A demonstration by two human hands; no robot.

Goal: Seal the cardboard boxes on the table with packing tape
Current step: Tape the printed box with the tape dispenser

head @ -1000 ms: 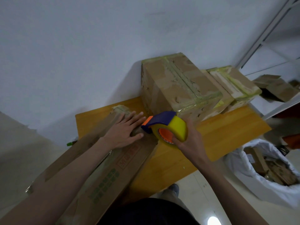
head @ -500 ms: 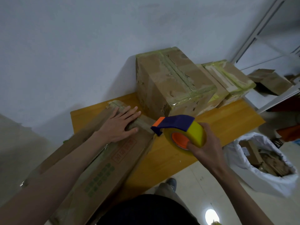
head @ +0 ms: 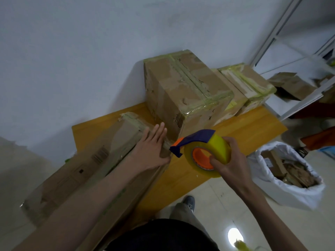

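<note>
Since a second ago the tape dispenser [head: 204, 153] has come off the end of the long cardboard box [head: 94, 171] and now sits lifted clear, just beside the box's far corner, above the yellow wooden table [head: 244, 131]. Right hand [head: 230, 165] grips the dispenser: thumb hooked into the orange core, fingers curled over the top of the yellowish roll, blue-and-orange cutter guard pointing toward the box. Left hand [head: 154, 149] lies flat on the box's far end, fingers straight and together, palm pressing down on the top near the taped end seam. The box runs diagonally from the table's left part out past its near edge toward the person. Behind it stand a tall taped box [head: 186, 91] and a lower taped box [head: 248, 82], both already banded in yellowish tape. A white sack of cardboard scraps [head: 290, 171] sits on the floor to the right. Judgement: the long box looks light and thin-walled, its top likely to flex under load, so flat-palm pressure near the seam is the sensible hold while tape is laid; its overhang could let it tip or slide. Tape film is thin and self-sticking; the roll is best held by core and rim, as here.
</note>
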